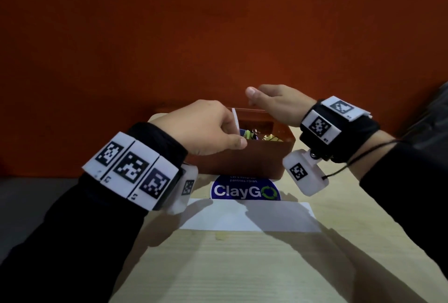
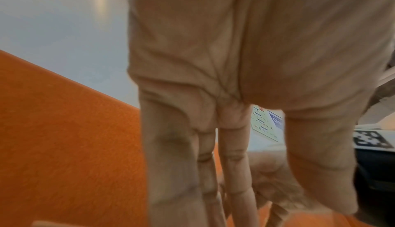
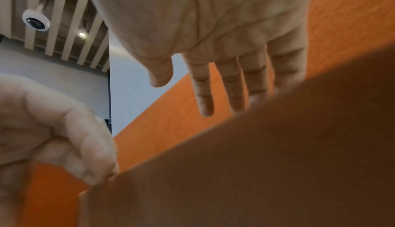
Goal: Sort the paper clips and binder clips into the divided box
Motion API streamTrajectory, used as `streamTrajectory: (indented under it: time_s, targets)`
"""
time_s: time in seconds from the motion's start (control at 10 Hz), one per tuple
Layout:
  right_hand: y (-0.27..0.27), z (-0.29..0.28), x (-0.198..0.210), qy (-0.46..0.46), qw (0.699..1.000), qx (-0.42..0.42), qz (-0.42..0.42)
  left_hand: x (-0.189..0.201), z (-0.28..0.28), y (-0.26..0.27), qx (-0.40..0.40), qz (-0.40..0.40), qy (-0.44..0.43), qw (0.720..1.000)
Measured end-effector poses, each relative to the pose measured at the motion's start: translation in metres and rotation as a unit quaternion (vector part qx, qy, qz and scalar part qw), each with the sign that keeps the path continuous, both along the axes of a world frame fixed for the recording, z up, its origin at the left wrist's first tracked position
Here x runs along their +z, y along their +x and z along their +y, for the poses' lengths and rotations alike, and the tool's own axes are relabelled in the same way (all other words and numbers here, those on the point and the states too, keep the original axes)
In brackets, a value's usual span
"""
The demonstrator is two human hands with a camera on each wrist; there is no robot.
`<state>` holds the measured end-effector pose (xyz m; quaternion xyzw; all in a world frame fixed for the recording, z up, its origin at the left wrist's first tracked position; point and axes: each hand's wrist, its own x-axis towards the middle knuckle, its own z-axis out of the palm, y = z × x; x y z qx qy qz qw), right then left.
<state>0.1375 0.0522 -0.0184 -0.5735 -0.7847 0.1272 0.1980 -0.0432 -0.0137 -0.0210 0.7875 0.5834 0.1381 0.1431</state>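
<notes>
An orange-brown box (image 1: pixel 242 159) stands at the far edge of the table, with a white divider (image 1: pixel 234 118) upright inside it. Coloured clips (image 1: pixel 252 135) lie in the compartment to the right of the divider. My left hand (image 1: pixel 201 128) covers the left compartment. Its fingers curl down inside and its thumb lies along the front rim, so it pinches the box wall (image 3: pixel 256 163). My right hand (image 1: pixel 274 101) hovers over the back right of the box with straight fingers (image 3: pixel 205 87) and holds nothing. What lies in the left compartment is hidden.
A blue ClayGo sticker (image 1: pixel 244 191) and a white sheet of paper (image 1: pixel 249 216) lie on the wooden table (image 1: pixel 242 266) in front of the box. An orange partition (image 1: pixel 218 36) rises right behind it. A grey surface (image 1: pixel 24 205) adjoins on the left.
</notes>
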Motion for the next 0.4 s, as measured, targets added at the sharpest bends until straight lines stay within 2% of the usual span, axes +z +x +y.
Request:
streamTrajectory:
  time_s: [0.2, 0.4]
  targets:
    - [0.039, -0.062, -0.007, 0.009, 0.995, 0.018, -0.102, 0.003, -0.004, 0.000, -0.002, 0.023, 0.002, 1.000]
    - [0.084, -0.149, -0.005, -0.078, 0.987, 0.024, -0.135, 0.006, -0.020, 0.007, -0.011, 0.049, 0.000, 0.999]
